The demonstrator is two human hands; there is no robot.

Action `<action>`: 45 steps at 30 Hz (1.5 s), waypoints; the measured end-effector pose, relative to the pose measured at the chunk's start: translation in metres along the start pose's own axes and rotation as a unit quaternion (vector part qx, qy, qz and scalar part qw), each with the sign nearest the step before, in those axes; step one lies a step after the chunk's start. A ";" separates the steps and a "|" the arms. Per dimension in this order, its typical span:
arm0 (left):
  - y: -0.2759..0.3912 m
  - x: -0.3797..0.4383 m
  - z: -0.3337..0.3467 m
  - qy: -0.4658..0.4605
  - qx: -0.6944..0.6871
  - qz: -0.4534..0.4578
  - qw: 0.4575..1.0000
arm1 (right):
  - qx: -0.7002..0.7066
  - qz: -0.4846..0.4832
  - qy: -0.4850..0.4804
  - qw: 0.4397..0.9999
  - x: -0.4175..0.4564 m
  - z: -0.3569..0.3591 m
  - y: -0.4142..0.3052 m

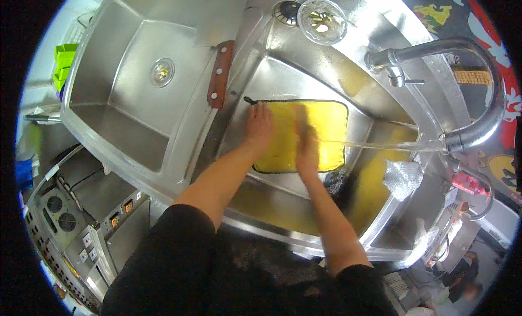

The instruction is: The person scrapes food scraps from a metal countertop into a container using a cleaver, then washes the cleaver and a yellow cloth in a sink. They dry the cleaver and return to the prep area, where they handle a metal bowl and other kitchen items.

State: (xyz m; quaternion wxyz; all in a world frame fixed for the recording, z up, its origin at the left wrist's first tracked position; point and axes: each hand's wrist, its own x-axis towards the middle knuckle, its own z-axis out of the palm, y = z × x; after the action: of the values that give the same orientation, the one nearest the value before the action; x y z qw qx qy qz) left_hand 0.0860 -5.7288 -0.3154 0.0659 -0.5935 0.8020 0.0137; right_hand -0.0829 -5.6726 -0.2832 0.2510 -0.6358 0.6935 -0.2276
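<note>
A yellow cloth with a dark edge and a small loop [330, 120] lies spread on the floor of a stainless steel sink basin [281, 77]. My left hand [259, 122] rests flat on its left part near the loop corner, fingers pointing to the far side. My right hand [306, 149] is blurred, turned on edge against the middle of the cloth, and its fingers are hard to make out. Water from the curved metal faucet [485, 108] runs onto the cloth beside my right hand.
A cleaver with a riveted wooden handle [220, 74] lies on the divider beside the left basin [142, 71]. Drain strainers [322, 21] sit on the far rim. A grey mesh cloth [403, 179] hangs over the right divider. A person [465, 275] is at the lower right.
</note>
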 end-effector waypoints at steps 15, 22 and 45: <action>-0.008 -0.002 0.009 -0.136 0.016 -0.050 0.989 | -0.111 0.183 0.004 0.977 0.030 -0.021 0.157; -0.012 0.000 -0.027 -0.211 0.036 -0.020 0.977 | -0.164 -0.059 -0.086 0.981 0.028 0.088 0.089; -0.010 0.004 -0.033 -0.228 0.058 0.004 0.972 | -0.128 0.243 -0.049 0.960 0.037 0.011 0.151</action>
State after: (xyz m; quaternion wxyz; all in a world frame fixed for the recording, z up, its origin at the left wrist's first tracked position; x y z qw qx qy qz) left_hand 0.0911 -5.7383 -0.2829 0.2816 -0.5664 0.7677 0.1024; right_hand -0.1938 -5.6961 -0.3894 0.2487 -0.4851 0.8375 -0.0376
